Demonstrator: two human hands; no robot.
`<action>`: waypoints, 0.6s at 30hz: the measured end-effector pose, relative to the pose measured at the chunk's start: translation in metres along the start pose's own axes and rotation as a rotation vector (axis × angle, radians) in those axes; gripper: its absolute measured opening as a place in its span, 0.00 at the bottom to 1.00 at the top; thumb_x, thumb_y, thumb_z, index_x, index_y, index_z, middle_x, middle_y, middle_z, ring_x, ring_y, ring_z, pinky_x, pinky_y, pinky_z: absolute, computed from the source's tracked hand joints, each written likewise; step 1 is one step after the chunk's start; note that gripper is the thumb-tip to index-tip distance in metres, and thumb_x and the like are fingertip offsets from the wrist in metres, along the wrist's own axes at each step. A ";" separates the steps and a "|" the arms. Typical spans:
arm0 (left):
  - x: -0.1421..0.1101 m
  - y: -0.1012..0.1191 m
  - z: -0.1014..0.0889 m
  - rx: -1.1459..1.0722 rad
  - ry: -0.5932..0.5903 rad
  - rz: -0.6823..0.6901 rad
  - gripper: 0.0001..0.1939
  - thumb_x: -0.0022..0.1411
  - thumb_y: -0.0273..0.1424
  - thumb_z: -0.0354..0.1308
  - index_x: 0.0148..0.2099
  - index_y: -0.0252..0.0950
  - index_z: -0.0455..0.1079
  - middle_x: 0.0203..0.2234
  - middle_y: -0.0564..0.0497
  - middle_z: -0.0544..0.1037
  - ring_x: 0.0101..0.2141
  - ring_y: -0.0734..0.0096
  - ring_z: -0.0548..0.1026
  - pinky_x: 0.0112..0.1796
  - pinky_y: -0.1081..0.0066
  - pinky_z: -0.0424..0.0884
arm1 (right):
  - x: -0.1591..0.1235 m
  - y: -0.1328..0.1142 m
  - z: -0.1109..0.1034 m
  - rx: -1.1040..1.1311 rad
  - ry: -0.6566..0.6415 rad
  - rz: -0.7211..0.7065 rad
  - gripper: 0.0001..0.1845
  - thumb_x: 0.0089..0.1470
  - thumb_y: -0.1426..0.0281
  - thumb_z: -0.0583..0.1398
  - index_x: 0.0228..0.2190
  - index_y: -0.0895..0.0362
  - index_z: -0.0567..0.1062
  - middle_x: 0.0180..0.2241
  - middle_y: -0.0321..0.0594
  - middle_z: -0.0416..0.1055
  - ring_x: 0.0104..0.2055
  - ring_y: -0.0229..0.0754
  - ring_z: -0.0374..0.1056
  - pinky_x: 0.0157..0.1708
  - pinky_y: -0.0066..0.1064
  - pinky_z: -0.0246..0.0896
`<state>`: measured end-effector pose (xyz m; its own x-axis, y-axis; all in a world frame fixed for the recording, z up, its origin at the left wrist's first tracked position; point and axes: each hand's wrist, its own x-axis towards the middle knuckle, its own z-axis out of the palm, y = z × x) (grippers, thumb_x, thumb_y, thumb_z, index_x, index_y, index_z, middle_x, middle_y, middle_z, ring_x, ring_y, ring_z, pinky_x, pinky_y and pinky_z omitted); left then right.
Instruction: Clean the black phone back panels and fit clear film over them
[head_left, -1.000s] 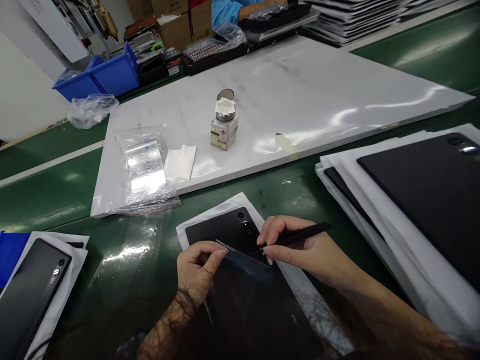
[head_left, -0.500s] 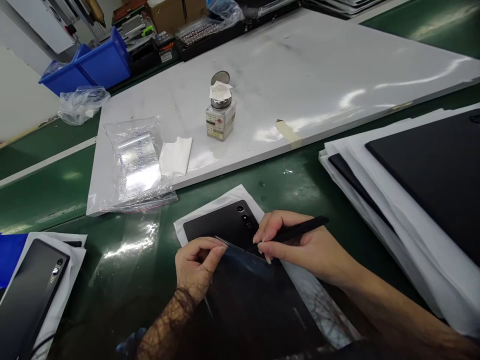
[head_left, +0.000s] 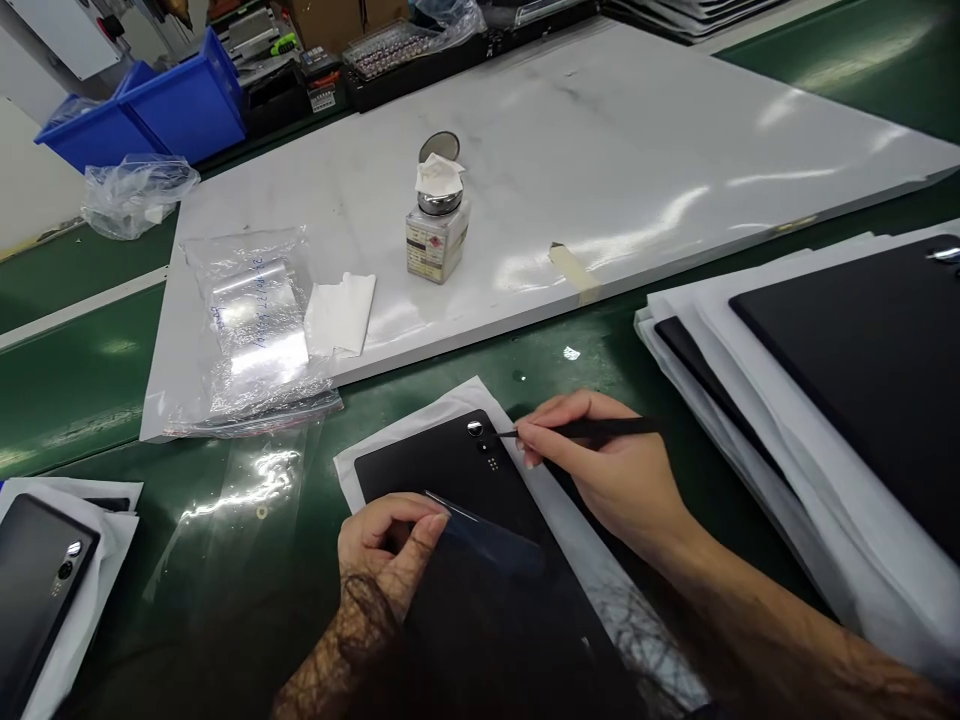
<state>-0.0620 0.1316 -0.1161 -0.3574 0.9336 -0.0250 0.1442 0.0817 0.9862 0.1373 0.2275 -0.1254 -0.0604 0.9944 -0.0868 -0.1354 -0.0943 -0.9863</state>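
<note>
A black tablet back cover [head_left: 450,470] lies on a white sheet [head_left: 442,405] on the green bench in front of me. My left hand [head_left: 386,550] is closed in a pinch on the lifted edge of a clear protective film [head_left: 487,540] that is partly peeled off the cover. My right hand [head_left: 607,465] grips black tweezers [head_left: 592,428]. Their tip touches the cover just right of the camera lens [head_left: 474,428].
A white marble slab [head_left: 600,160] fills the middle, bearing a small solvent bottle [head_left: 436,235], a white wipe [head_left: 341,315] and a clear bag [head_left: 255,330]. Stacked black covers on white sheets [head_left: 840,370] lie right, another cover [head_left: 37,590] far left. Blue bins [head_left: 150,110] stand behind.
My right hand has moved away from the film edge, up to the cover's camera area with the tweezers. My left hand still pinches the film. The view has tilted slightly downward.
</note>
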 end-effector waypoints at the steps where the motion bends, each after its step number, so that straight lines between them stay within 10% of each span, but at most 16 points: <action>1: -0.001 -0.001 0.000 0.018 0.004 0.001 0.01 0.48 0.31 0.64 0.26 0.40 0.75 0.23 0.53 0.81 0.26 0.64 0.78 0.24 0.74 0.74 | 0.004 0.005 0.000 -0.020 0.025 0.012 0.21 0.41 0.58 0.88 0.22 0.50 0.84 0.24 0.35 0.83 0.22 0.37 0.78 0.26 0.25 0.77; 18: 0.007 0.019 0.004 0.038 -0.031 0.016 0.04 0.46 0.23 0.62 0.23 0.36 0.74 0.19 0.51 0.81 0.20 0.68 0.78 0.20 0.78 0.74 | 0.009 0.016 0.003 -0.099 0.036 0.025 0.21 0.42 0.55 0.87 0.22 0.50 0.85 0.27 0.35 0.84 0.23 0.39 0.78 0.27 0.30 0.79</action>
<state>-0.0583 0.1409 -0.0979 -0.3263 0.9451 -0.0152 0.1851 0.0796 0.9795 0.1316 0.2345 -0.1411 -0.0271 0.9930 -0.1151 -0.0357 -0.1161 -0.9926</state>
